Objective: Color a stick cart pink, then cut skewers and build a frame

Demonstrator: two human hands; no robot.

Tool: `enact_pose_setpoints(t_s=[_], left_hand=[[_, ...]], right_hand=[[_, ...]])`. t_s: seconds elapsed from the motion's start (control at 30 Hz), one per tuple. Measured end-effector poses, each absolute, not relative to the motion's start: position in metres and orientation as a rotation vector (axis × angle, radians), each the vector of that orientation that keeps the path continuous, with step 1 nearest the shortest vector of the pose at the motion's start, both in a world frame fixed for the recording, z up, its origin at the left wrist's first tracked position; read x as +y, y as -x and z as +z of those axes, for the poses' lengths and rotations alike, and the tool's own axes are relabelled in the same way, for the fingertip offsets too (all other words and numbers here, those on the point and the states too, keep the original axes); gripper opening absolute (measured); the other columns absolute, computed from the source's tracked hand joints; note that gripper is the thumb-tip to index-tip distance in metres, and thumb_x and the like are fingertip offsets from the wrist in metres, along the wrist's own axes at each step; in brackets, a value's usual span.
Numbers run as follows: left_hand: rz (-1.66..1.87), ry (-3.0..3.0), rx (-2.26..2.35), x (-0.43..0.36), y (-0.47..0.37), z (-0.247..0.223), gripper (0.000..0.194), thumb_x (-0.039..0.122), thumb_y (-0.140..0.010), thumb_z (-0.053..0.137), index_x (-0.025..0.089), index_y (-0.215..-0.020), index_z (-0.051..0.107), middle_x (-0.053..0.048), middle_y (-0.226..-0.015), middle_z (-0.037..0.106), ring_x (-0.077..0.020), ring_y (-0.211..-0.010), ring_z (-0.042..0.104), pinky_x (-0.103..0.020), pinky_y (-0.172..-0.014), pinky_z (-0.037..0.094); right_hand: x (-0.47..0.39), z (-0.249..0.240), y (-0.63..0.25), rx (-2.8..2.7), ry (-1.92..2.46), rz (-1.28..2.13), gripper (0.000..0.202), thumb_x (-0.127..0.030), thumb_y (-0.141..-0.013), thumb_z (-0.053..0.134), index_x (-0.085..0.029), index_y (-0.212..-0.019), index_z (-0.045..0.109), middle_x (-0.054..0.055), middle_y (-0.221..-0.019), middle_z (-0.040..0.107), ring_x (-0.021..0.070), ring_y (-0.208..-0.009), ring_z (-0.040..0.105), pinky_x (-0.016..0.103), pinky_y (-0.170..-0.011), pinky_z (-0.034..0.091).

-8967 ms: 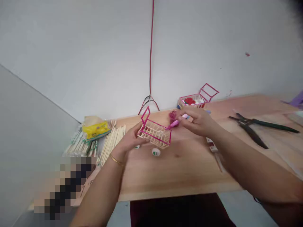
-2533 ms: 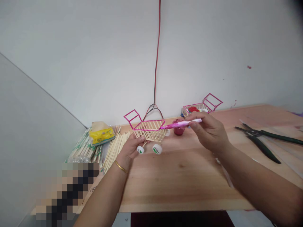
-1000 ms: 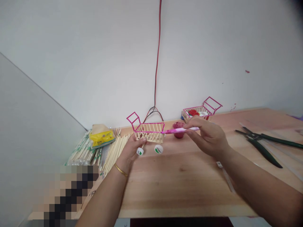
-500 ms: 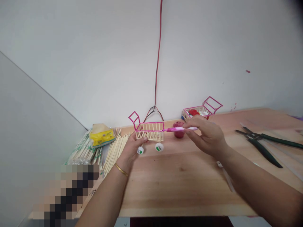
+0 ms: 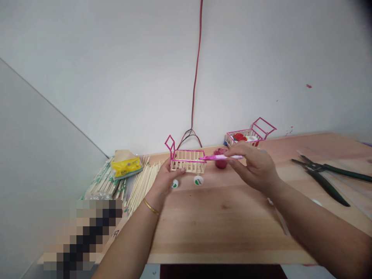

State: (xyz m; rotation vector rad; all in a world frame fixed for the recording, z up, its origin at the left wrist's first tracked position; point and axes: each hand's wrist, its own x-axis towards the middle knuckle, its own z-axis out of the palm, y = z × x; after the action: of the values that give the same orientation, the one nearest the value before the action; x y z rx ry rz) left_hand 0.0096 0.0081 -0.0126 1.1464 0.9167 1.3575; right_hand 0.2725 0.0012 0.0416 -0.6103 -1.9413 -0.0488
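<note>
My left hand (image 5: 166,176) is closed on a small stick-built cart (image 5: 190,166), held above the table. Its top rim and handle are pink, its side sticks are pale wood, and white round wheels (image 5: 198,180) with green print show below. My right hand (image 5: 252,162) pinches a paintbrush (image 5: 217,157) with a pink-stained white handle. The brush tip meets the cart's top rim near the right corner. Behind the brush stands a jar of pink paint (image 5: 221,162), partly covered by it. A second pink-rimmed cart (image 5: 242,136), with red and white things inside, sits at the back.
Loose wooden sticks (image 5: 143,186), wrapped stick bundles (image 5: 101,182) and a yellow packet (image 5: 127,167) lie at left. Green-handled pruning shears (image 5: 322,170) rest at right on the wooden table (image 5: 221,232). A red-black cable (image 5: 196,73) runs down the wall.
My left hand has shifted the cart slightly right and turned it a little. The brush tip now sits a bit further in along the cart's rim, while my right hand stays nearly in place.
</note>
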Motion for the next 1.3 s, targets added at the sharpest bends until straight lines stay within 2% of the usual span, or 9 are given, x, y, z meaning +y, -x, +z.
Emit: enact_pose_setpoints(t_s=[0.3, 0.47, 0.73, 1.03, 1.3], left_hand=[[1.241, -1.226, 0.934, 0.000, -0.021, -0.008, 0.062, 0.022, -0.062, 0.080, 0.018, -0.119, 0.057, -0.007, -0.103, 0.068, -0.0183, -0.087, 0.063, -0.028, -0.077, 0.049], [1.226, -1.288, 0.948, -0.001, -0.024, -0.008, 0.062, 0.022, -0.063, 0.079, 0.018, -0.120, 0.056, -0.008, -0.107, 0.067, -0.0180, -0.089, 0.063, -0.028, -0.080, 0.048], [1.216, -1.363, 0.924, -0.004, -0.026, -0.002, 0.066, 0.021, -0.062, 0.079, 0.019, -0.124, 0.055, -0.008, -0.115, 0.065, -0.0225, -0.103, 0.060, -0.030, -0.087, 0.046], [1.182, -1.418, 0.989, -0.006, -0.024, 0.002, 0.066, 0.022, -0.065, 0.077, 0.020, -0.126, 0.053, -0.008, -0.113, 0.065, -0.0211, -0.098, 0.060, -0.028, -0.082, 0.048], [1.187, -1.437, 1.012, -0.005, -0.021, 0.003, 0.067, 0.021, -0.065, 0.077, 0.020, -0.127, 0.052, -0.008, -0.117, 0.063, -0.0214, -0.103, 0.059, -0.029, -0.086, 0.046]], right_hand=[[-0.004, 0.033, -0.254, -2.026, 0.491, -0.011, 0.018, -0.015, -0.084, 0.059, -0.021, -0.101, 0.058, 0.005, -0.082, 0.065, 0.0189, -0.080, 0.059, 0.034, -0.071, 0.048], [-0.003, 0.032, -0.251, -2.018, 0.491, 0.017, 0.016, -0.017, -0.085, 0.059, -0.021, -0.101, 0.059, 0.005, -0.083, 0.066, 0.0190, -0.080, 0.060, 0.036, -0.075, 0.048], [-0.006, 0.035, -0.249, -2.022, 0.489, -0.003, 0.014, -0.019, -0.086, 0.059, -0.022, -0.099, 0.059, 0.004, -0.081, 0.067, 0.0184, -0.079, 0.061, 0.033, -0.072, 0.047], [-0.006, 0.040, -0.253, -2.056, 0.486, -0.004, 0.011, -0.019, -0.086, 0.058, -0.020, -0.097, 0.059, 0.005, -0.078, 0.066, 0.0179, -0.075, 0.059, 0.034, -0.071, 0.046], [-0.005, 0.040, -0.256, -2.078, 0.486, -0.036, 0.011, -0.019, -0.086, 0.058, -0.022, -0.097, 0.059, 0.004, -0.078, 0.065, 0.0177, -0.075, 0.058, 0.034, -0.070, 0.047]])
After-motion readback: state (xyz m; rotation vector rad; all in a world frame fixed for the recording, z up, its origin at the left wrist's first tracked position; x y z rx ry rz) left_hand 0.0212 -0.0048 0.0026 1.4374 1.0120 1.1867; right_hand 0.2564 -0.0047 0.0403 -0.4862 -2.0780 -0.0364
